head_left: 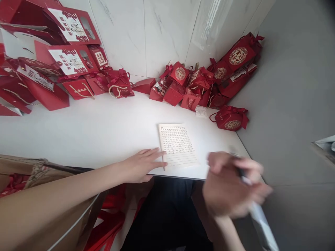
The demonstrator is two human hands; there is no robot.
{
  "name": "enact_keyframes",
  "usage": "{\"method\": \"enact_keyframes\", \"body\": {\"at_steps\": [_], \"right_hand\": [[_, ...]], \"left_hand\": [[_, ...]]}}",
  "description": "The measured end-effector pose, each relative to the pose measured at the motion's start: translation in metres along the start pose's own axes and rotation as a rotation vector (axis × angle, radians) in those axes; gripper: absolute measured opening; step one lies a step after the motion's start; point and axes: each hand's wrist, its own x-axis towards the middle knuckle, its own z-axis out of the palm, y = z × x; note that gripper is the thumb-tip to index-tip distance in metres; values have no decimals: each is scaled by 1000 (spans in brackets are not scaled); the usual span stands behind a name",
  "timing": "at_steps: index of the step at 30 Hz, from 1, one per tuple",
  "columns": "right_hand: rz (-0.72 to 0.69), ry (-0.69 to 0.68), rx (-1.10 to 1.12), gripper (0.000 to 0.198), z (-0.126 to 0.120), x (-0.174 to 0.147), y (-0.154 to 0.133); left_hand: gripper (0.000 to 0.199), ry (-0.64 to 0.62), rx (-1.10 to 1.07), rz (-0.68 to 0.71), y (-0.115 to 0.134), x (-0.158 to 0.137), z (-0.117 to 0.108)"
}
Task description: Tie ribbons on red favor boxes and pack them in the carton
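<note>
A notepad with lines of small handwriting lies on the white table, and its lower lines are blank. My left hand rests flat at its left edge, fingers spread, fingertips touching the page. Raised at the right, past the table's front edge, my right hand is smeared by motion. Its fingers are curled round a pen, which shows as a blurred dark and white stick. The pen is apart from the paper.
Red gift boxes with ribbons are heaped along the tiled wall, and larger red boxes stack at the left. One red box sits by the grey panel. Below are a red stool and an open carton.
</note>
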Motion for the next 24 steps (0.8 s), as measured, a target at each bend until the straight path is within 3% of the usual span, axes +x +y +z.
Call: {"method": "enact_keyframes", "body": {"at_steps": [2, 5, 8, 14, 19, 24], "right_hand": [[4, -47, 29, 38, 20, 0, 26], [62, -404, -96, 33, 42, -4, 62], [80, -561, -172, 22, 49, -9, 79], [319, -505, -58, 12, 46, -10, 84], [335, -563, -29, 10, 43, -14, 84], [405, -496, 12, 18, 43, -14, 80]], "left_hand": [[67, 24, 5, -4, 0, -1, 1], [70, 76, 3, 0, 1, -1, 3], [70, 97, -3, 3, 0, -1, 6], [61, 122, -23, -5, -3, -1, 10], [60, 133, -43, -16, -6, -2, 16], [69, 150, -28, -16, -10, -4, 25]]}}
